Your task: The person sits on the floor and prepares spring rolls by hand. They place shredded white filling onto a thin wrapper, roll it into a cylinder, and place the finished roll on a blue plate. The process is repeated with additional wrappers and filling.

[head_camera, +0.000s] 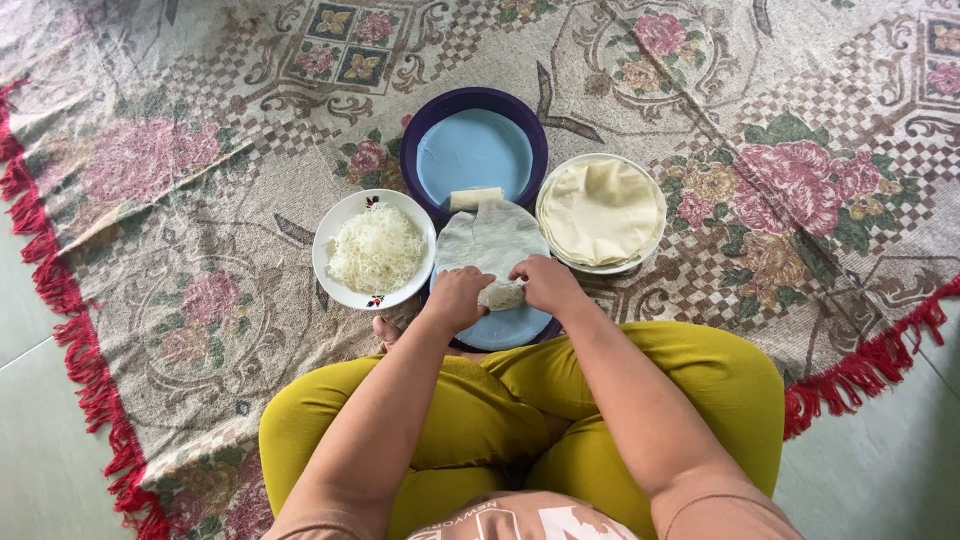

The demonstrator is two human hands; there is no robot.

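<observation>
Wrapper [493,243]: we see a thin pale round sheet lying flat on a blue plate [515,328], its near edge rolled up into a small roll under both hands.
Left hand [458,298]: our view shows the fingers curled together on the left end of the roll.
Right hand [546,283]: fingers closed on the right end of the roll.
Finished roll [476,198]: we see one lying in the purple bowl [481,103] just beyond.
White bowl [333,232]: left, holding shredded white filling [376,249].
White plate [655,240]: right, stacked with wrappers [600,210].
Rug [180,200]: flowered, red-fringed, under everything.
</observation>
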